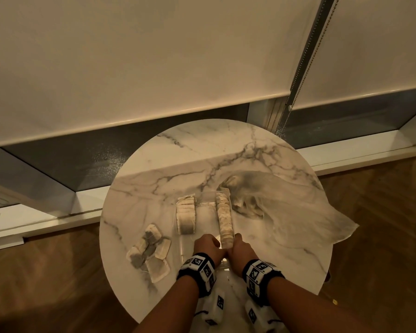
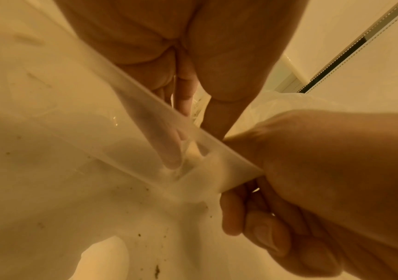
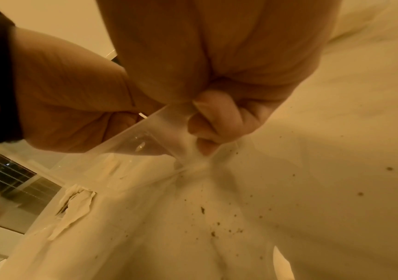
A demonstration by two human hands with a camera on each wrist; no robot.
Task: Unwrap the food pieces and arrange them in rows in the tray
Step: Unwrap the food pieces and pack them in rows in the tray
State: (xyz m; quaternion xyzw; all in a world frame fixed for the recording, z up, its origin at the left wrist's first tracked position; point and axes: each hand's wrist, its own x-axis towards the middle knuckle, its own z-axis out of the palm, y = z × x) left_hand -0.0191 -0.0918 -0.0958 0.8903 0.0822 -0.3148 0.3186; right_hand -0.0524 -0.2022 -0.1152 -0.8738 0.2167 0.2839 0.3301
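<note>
Tray near edge between left hand, right hand; grip seemingly on rim.

Looks like a home room: round marble bench, wood floor, roller blinds w/ bead chain at upper frame.

Round marble table on wood floor beneath roller blinds.

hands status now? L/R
Left hand: fingers inside the clear tray, grasp unclear.
Right hand: fingers curled, pinching the tray's near wall.
</note>
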